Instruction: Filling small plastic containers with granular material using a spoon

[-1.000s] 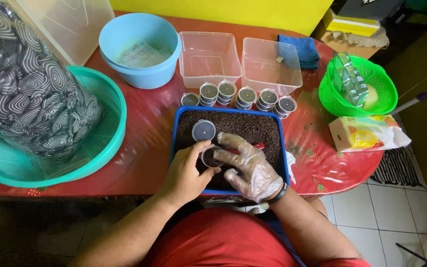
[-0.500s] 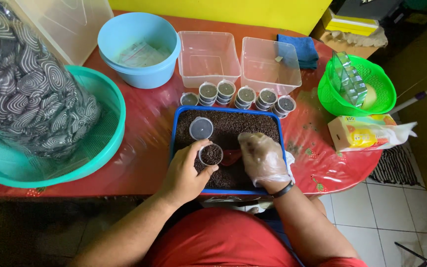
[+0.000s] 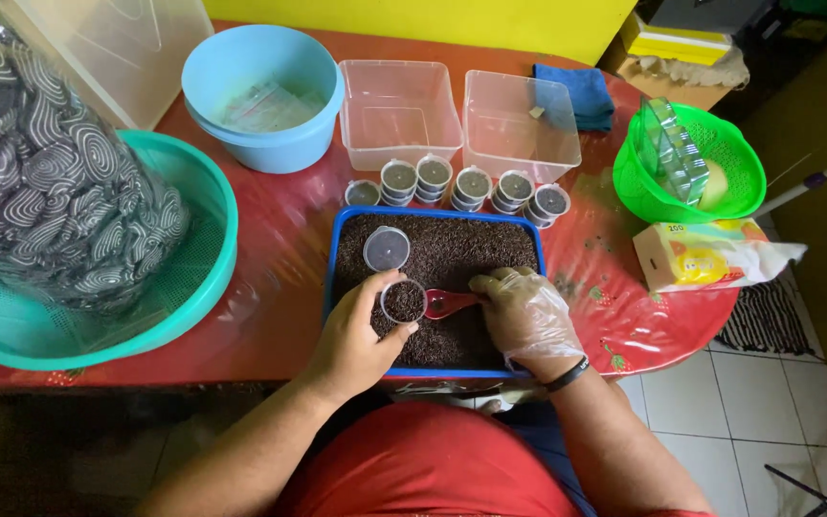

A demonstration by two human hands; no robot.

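The gloved right hand [image 3: 525,316] now grasps a red spoon [image 3: 444,303], returned to the small cup [image 3: 402,301] gripped by the left hand [image 3: 356,340] over the blue tray [image 3: 433,215]; filling continues.

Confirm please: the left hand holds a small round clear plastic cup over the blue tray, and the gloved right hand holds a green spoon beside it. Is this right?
Not quite: the spoon is red, not green, as the head view shows. The left hand does hold the small round clear plastic cup over the blue tray, with the gloved right hand holding the spoon beside it.
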